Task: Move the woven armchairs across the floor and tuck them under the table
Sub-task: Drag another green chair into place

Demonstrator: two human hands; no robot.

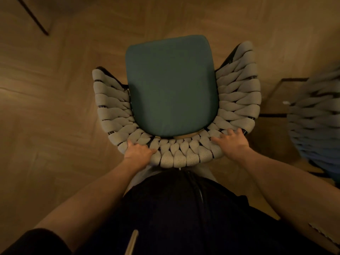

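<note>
Pale herringbone wood floor (55, 107) all around, smooth enough for sliding. Directly below, a woven armchair (174, 151): thick grey knitted rope wrapped on a dark curved frame, hugging a rounded teal seat cushion (171, 85). Gripped from behind at the backrest top, probably for steering. At right, a second, blurred armchair (314, 116). No table visible. Left hand (138, 153) and right hand (232, 142) curled over the rim, fingers hooked into the weave.

Wood-plank floor (55, 111) all round — a thin dark slanted leg (33, 16) at the upper left
</note>
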